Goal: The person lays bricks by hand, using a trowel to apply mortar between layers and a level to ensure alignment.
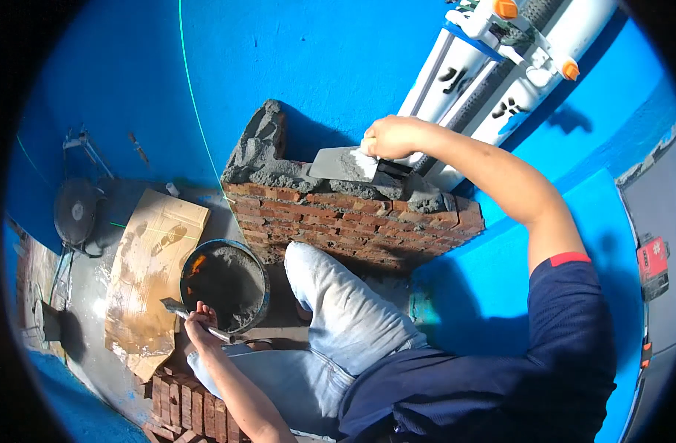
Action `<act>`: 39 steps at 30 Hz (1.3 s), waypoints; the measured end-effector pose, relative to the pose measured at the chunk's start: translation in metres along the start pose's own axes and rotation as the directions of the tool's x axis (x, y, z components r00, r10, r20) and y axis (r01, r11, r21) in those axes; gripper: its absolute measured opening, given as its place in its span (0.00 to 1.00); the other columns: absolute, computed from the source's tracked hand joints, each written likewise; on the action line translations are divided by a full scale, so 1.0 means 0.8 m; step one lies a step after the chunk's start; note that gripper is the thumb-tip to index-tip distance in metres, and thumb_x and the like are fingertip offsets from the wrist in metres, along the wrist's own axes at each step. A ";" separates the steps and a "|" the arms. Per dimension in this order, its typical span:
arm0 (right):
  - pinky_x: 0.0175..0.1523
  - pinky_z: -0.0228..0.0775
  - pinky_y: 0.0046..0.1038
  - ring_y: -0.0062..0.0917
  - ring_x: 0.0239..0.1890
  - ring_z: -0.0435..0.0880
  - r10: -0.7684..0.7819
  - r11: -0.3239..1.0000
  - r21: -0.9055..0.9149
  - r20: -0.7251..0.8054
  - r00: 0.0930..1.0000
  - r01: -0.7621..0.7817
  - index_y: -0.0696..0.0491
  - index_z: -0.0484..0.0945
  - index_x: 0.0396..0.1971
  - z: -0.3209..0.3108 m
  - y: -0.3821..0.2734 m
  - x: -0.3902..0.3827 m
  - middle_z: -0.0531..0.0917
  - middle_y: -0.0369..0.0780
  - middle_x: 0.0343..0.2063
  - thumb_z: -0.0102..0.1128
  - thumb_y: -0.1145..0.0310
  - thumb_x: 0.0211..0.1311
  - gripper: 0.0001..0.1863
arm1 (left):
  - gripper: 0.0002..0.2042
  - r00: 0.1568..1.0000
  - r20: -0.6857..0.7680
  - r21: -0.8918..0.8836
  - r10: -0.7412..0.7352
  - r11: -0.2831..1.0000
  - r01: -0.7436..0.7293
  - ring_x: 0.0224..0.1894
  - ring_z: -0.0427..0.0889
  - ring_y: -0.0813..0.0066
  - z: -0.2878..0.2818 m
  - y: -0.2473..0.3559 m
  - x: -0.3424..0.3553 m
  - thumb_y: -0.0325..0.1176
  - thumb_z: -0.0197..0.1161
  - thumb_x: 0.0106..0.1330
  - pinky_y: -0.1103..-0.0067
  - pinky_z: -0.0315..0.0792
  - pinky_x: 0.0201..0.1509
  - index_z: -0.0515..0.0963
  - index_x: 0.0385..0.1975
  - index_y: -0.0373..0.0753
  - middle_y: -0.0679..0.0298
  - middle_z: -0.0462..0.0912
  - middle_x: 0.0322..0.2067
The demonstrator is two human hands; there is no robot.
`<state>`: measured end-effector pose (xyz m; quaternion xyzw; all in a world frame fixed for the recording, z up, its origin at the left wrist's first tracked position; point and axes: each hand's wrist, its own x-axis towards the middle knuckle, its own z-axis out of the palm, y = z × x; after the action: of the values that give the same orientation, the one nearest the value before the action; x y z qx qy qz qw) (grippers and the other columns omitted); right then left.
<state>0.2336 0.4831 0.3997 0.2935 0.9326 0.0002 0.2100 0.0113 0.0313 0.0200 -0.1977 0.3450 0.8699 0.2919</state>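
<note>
My right hand (392, 137) grips a plastering trowel by its handle above the low brick wall (316, 218). The trowel's flat grey blade (342, 164) lies at the wet mortar (353, 188) along the wall's top, with some mortar smeared on the blade. Closed round the handle of a small narrow-bladed trowel (174, 306), my left hand (201, 323) is at the near left rim of a round bucket (265, 284). Grey mortar (234, 280) fills much of that bucket. The small trowel's tip points left, away from the bucket.
A stained board (142, 258) lies on the floor left of the bucket. Stacked bricks (194, 406) stand at the lower left. White pipes (445, 77) with orange-capped fittings rise behind the wall's right end. A green line (187, 81) runs down the blue wall. A red box (653, 262) lies far right.
</note>
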 end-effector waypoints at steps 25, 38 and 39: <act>0.43 0.73 0.41 0.42 0.40 0.82 0.413 0.897 0.118 0.120 0.903 -0.426 0.46 0.82 0.38 0.092 0.223 -0.235 0.84 0.43 0.38 0.55 0.53 0.60 0.15 | 0.14 0.999 0.021 0.111 -0.039 0.993 0.036 0.32 0.80 0.69 0.000 -0.007 -0.008 0.17 0.46 0.45 0.77 0.77 0.39 0.74 0.33 0.27 0.58 0.81 0.34; 0.51 0.71 0.46 0.44 0.48 0.80 0.467 0.884 0.040 -0.051 0.883 -0.466 0.48 0.78 0.46 0.143 0.197 -0.239 0.82 0.46 0.44 0.51 0.58 0.61 0.17 | 0.10 0.995 0.058 0.168 -0.076 0.984 0.065 0.32 0.80 0.69 -0.018 0.000 -0.004 0.17 0.47 0.45 0.76 0.77 0.41 0.72 0.28 0.28 0.58 0.81 0.32; 0.52 0.72 0.44 0.43 0.47 0.80 0.518 0.855 0.044 -0.044 0.854 -0.517 0.47 0.77 0.49 0.144 0.205 -0.246 0.82 0.46 0.44 0.53 0.56 0.61 0.19 | 0.10 0.995 0.066 0.153 -0.068 0.987 0.058 0.32 0.80 0.69 -0.019 0.000 -0.002 0.17 0.47 0.45 0.76 0.78 0.40 0.72 0.27 0.28 0.57 0.82 0.32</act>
<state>0.5141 0.4967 0.3922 0.5363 0.8247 0.0504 0.1722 0.0152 0.0197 0.0102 -0.1548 0.3930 0.8380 0.3454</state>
